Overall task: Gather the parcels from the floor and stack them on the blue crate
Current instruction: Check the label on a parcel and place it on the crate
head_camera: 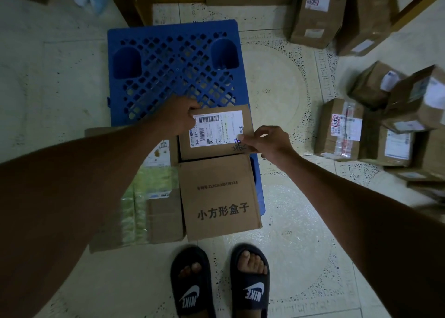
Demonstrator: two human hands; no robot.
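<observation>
An upturned blue crate (173, 62) with a lattice top stands on the tiled floor ahead of me. On its near part sits a small labelled cardboard parcel (216, 134). My left hand (178, 115) grips the parcel's far left corner. My right hand (267, 142) pinches its near right corner. Right in front of it lies a brown box with black printed characters (220, 197). To the left a flatter box with green bubble wrap (147, 197) rests partly under my left forearm.
Several cardboard parcels (346, 129) lie heaped on the floor at the right, with taller boxes (317, 14) at the back right. Wooden furniture legs (130, 2) stand behind the crate. My feet in black slippers (221, 281) are just below the boxes.
</observation>
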